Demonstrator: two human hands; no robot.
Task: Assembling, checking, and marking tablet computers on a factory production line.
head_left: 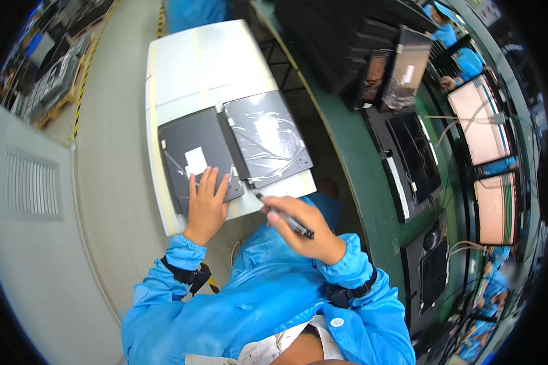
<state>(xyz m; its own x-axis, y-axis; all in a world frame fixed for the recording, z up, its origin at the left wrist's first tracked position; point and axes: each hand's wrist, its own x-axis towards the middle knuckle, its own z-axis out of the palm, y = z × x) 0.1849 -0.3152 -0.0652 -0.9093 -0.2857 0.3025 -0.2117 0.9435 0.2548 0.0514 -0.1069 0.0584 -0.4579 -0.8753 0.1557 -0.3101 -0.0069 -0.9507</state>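
Observation:
My left hand (207, 204) lies with fingers spread on the near part of a dark grey flat panel (198, 137). Just beyond its fingertips a white square label (195, 161) is stuck on that panel. In my right hand (304, 228) is a dark marker pen (292, 224), its tip pointing toward the panels and held off the surface. A second grey panel (265, 137), wrapped in shiny clear film, lies to the right of the first. Both rest on a white board (189, 67) with pale yellow tape strips.
A green workbench (338, 137) runs along the right, carrying dark display units (414, 155) and film-wrapped panels (405, 73). Lit monitors (481, 121) stand behind it, with co-workers in blue beyond. On the left are a grey vented cabinet (33, 176) and loaded pallets (58, 76).

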